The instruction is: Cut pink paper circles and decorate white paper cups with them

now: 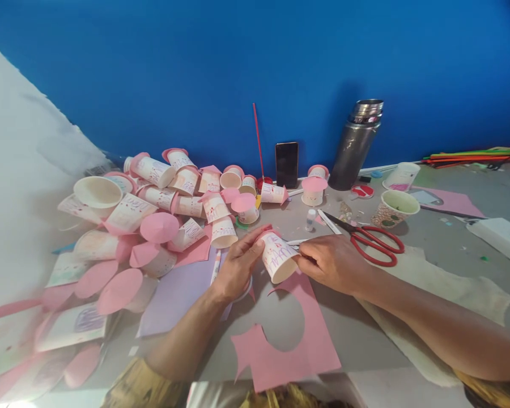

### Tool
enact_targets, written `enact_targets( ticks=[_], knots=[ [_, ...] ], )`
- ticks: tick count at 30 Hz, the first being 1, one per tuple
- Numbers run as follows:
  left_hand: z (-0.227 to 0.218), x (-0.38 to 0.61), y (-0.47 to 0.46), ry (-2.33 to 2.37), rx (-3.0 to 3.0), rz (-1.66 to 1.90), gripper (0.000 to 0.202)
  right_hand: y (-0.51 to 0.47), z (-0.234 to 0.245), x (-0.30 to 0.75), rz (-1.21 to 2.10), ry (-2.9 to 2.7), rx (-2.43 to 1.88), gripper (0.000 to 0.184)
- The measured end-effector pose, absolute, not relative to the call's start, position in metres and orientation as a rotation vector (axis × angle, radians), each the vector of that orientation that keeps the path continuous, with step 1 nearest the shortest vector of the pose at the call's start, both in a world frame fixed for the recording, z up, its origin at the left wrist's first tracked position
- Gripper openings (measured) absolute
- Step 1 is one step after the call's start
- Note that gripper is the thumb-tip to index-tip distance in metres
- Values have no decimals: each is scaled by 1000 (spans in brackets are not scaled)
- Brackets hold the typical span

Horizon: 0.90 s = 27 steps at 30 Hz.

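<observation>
A white paper cup [277, 258] with purple and red drawn marks and a pink paper top is tilted in front of me, its open mouth toward me. My left hand [239, 263] grips it at the pink end, thumb on the side. The fingers of my right hand [329, 262] are curled at the cup's rim on the other side. A thin white stick-like thing shows just behind those fingers; whether they touch it I cannot tell. Below the cup lies a pink paper sheet [300, 357] with a round piece cut out. Red-handled scissors [376, 241] rest open-bladed beyond my right hand.
Many decorated cups with pink tops [159, 228] are heaped at the left. A phone [286, 164] and a dark steel flask [355, 150] stand by the blue wall. At the right are a patterned cup [393, 211], a white power strip [499, 241] and a cream cloth-like sheet [450, 289].
</observation>
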<state>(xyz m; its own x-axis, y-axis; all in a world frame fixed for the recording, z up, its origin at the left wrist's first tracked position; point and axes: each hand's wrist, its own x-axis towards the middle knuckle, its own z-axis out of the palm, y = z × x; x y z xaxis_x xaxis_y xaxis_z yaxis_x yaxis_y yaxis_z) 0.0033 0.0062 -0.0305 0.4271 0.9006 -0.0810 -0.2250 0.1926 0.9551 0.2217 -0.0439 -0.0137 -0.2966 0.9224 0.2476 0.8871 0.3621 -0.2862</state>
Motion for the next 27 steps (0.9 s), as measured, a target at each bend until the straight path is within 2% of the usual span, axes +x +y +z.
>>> enact_targets(
  ticks=[16,21,24,27],
  knots=[
    [-36,6,1,817,1148,952,49,-47,-8,211,141,-2304,-1776,35],
    [-29,3,0,843,1154,992,63,-44,-13,214,105,-2229,-1701,36],
    [-20,0,-1,801,1074,1037,73,-38,-22,222,-19,-2132,-1570,37],
    [-14,1,-3,720,998,939,74,-31,-31,230,-171,-2058,-1432,37]
  ],
)
